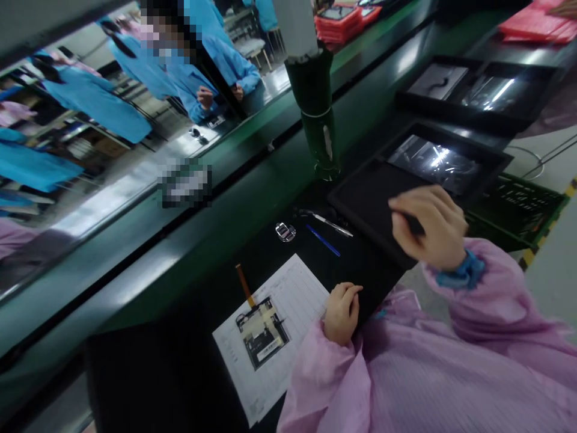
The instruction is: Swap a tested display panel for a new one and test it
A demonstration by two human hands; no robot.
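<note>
My left hand (342, 313) rests on the black bench mat at the right edge of a printed paper sheet (300, 288). Its fingers are loosely bent and apart, with nothing visible in them. On the sheet lies a small flat electronic panel (264, 332) with an orange flex cable (244, 285) sticking out past the paper. Raised over a black tray (369, 195), my right hand (430, 225) has its fingers curved and a gap between thumb and forefinger; no object shows there. A white pen (332, 225), a blue pen (323, 240) and a small shiny metal piece (285, 232) lie between the sheet and tray.
Black trays with clear-wrapped panels (435, 161) stand to the right, above a green crate (514, 210). A post wrapped in green (318, 114) rises from the bench. Red packs (338, 24) lie farther back. Across the line, people in blue coats (99, 99) are at work.
</note>
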